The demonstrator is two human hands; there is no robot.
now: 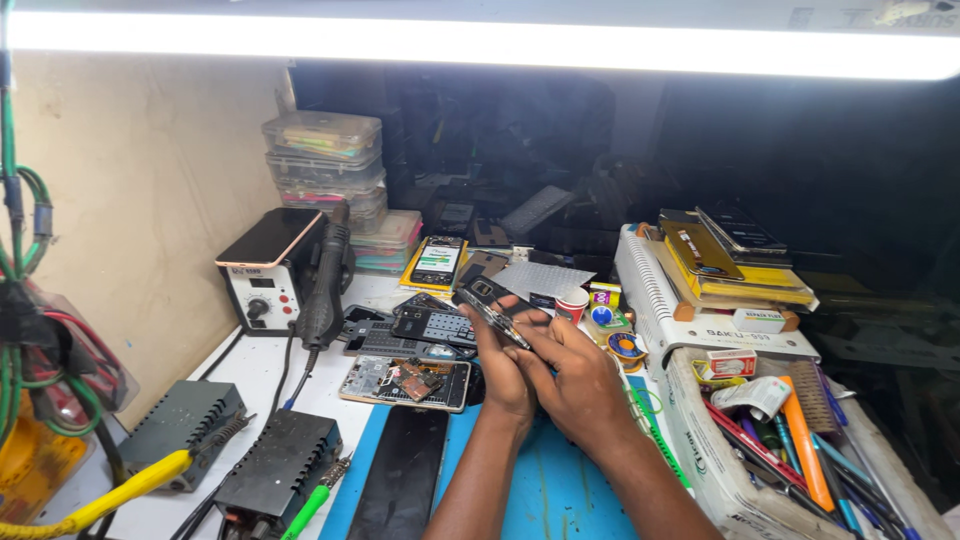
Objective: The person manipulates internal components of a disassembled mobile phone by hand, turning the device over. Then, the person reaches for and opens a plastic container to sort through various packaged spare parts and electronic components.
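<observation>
Both hands point(545, 365) clasping tilted phone point(493, 303)

From my feed, a long tube light point(480, 45) across the top burns out to pure white and throws glare down the pale wall at left. The desk point(250, 375) near its left edge is evenly lit with soft shadows. Behind the desk's far edge everything sinks into murky dark. Edges bow slightly; focus is fairly sharp.
</observation>
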